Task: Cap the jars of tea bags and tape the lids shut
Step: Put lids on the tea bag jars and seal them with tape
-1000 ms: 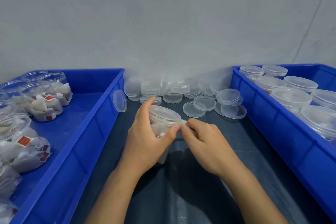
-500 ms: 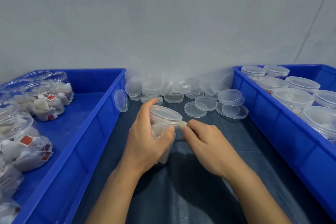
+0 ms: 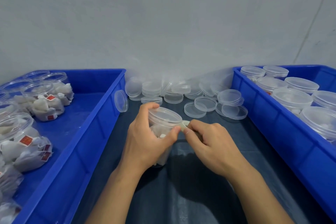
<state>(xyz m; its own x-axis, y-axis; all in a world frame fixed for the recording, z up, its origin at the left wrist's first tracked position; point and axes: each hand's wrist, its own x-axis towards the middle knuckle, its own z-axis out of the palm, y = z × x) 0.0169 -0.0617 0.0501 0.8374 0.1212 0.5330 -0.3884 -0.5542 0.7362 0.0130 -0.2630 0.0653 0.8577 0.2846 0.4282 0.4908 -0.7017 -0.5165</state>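
Since a second ago, our left hand (image 3: 145, 143) kept gripping the capped jar (image 3: 163, 123); our right hand (image 3: 211, 142), at its 3 o'clock, still pinched the tape strip (image 3: 184, 124), sealing barely advanced.

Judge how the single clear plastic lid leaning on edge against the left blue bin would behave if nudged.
The clear plastic lid stands on its rim, propped against the left blue bin, so a nudge would probably make it roll or flop flat. It looks thin and light, so it would likely skid easily on the dark table cover.
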